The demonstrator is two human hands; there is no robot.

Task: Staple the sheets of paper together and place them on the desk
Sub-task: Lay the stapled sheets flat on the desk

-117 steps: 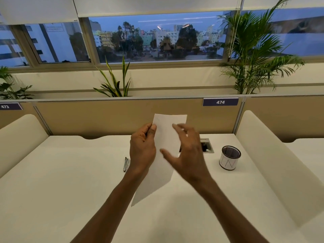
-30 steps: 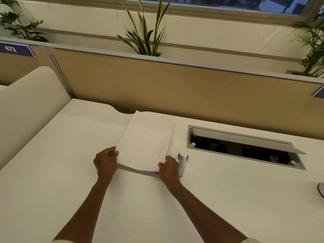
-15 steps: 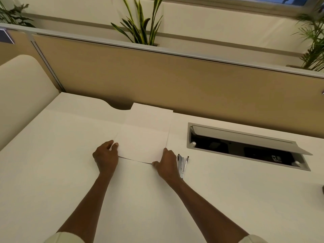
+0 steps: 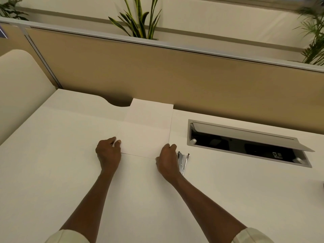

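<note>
— While the sheets of paper (image 4: pixel 147 132) lie flat on the desk (image 4: pixel 66 155), is any staple in?
— None can be made out. The left hand (image 4: pixel 107 153) pinches the near left corner, the right hand (image 4: pixel 166 159) curls on the near right corner, and the stapler (image 4: pixel 182 162) lies untouched just beside it.
— So stapling remains?
— It seems so.

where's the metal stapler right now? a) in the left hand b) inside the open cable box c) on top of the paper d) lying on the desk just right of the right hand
d: the small shiny metal stapler lies on the white desk just beside the right hand, which grips a near corner of the white paper sheets, not the stapler.
</note>
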